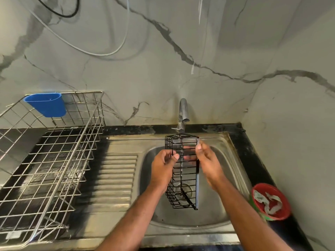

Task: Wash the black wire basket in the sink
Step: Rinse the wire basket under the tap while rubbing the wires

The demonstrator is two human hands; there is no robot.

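A long, narrow black wire basket (183, 185) hangs upright over the steel sink bowl (213, 211), its top end just under the tap (183, 113). My left hand (163, 165) grips the basket's left side, thumb curled over the wires. On the right side my right hand (208, 160) holds the basket, with the thumb on its front edge and the fingers behind the mesh. I see no water stream from the tap.
A large steel wire dish rack (47, 169) with a blue plastic cup (48, 105) stands on the left. The ribbed drainboard (116, 178) lies beside the bowl. A red bowl (270, 201) holding a rag sits on the black counter at the right.
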